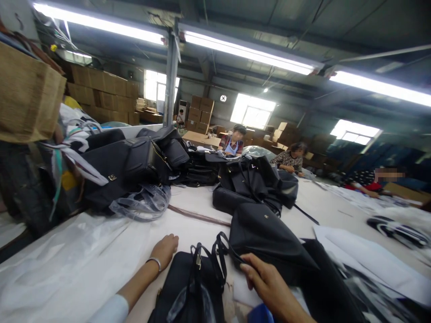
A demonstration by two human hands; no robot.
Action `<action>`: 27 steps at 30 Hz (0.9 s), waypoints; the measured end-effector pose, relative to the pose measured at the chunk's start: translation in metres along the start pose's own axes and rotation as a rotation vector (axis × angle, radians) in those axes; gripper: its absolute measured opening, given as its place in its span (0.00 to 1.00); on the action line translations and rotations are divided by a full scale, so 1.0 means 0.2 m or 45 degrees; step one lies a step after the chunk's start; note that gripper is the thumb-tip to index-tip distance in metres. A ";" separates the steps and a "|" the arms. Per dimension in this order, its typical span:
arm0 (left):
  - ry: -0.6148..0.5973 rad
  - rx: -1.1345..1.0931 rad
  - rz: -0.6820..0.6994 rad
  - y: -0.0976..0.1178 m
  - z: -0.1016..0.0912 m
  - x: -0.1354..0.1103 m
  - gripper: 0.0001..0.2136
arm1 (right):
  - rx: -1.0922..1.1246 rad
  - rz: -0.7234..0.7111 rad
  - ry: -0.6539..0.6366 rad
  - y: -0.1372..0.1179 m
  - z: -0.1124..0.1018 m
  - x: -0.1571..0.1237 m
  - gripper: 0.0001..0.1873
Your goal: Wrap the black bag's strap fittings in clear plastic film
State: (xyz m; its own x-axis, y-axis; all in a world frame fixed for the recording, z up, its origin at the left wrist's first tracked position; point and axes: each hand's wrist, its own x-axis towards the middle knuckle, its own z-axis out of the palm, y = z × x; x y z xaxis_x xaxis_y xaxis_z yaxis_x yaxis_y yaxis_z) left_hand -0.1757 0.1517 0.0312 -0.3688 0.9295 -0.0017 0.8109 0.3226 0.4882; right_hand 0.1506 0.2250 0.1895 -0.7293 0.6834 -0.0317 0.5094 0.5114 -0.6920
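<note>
Bright tube lamps [249, 51] are hung above a white table [198, 202], on which heaps of black bags [256, 179] are piled. From the head view, one upright-looking black handbag [178, 282] is seen between both hands, its long axis directed away from the person. At its far left corner the left hand [164, 251] is placed, nearer to the body of it; fingers are loosely bent, and whether anything is held cannot be told. By the right hand [262, 276], to the right, a thin strap [235, 257] is pinched.
</note>
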 end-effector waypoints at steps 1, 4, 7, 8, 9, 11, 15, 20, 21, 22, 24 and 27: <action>-0.011 0.004 -0.012 0.00 0.00 0.00 0.06 | 0.007 -0.001 0.007 0.00 0.00 -0.02 0.15; -0.025 -0.050 -0.079 0.02 0.00 0.03 0.08 | 0.035 0.005 0.012 0.00 0.00 -0.05 0.15; -0.001 -0.220 -0.195 0.05 -0.07 0.12 0.11 | 0.069 0.011 0.016 -0.03 0.01 -0.07 0.15; 0.024 -0.292 -0.229 0.07 -0.11 0.15 0.13 | 0.079 0.009 0.016 -0.04 0.02 -0.08 0.15; 0.058 -0.365 -0.251 0.08 -0.15 0.18 0.15 | 0.091 0.004 0.017 -0.05 0.03 -0.08 0.16; 0.128 -0.493 -0.249 0.13 -0.23 0.18 0.19 | 0.122 -0.005 0.020 -0.07 0.05 -0.09 0.16; 0.079 -0.707 -0.162 0.24 -0.29 -0.07 0.22 | 0.197 0.004 0.059 -0.10 0.08 -0.12 0.17; -0.125 -0.863 -0.101 0.33 -0.22 -0.64 0.29 | 0.167 -0.004 0.133 -0.24 0.06 -0.27 0.20; -0.123 -0.843 -0.105 0.34 -0.21 -0.74 0.31 | 0.165 -0.010 0.150 -0.28 0.05 -0.31 0.20; -0.104 -0.798 -0.105 0.33 -0.21 -0.84 0.32 | 0.178 -0.015 0.165 -0.31 0.04 -0.35 0.21; -0.064 -0.660 -0.104 0.32 -0.20 -1.01 0.32 | 0.253 -0.002 0.175 -0.37 0.06 -0.45 0.22; -0.072 -0.478 -0.135 0.27 -0.18 -1.23 0.33 | 0.450 0.151 0.022 -0.38 0.20 -0.60 0.26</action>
State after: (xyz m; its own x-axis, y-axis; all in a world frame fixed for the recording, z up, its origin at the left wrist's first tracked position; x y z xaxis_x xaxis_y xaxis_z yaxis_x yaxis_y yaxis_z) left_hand -0.0574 -0.0654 0.0902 -0.4076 0.9062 -0.1124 0.5433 0.3396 0.7678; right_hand 0.1810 0.0834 0.2162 -0.6652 0.7375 -0.1164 0.3984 0.2188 -0.8907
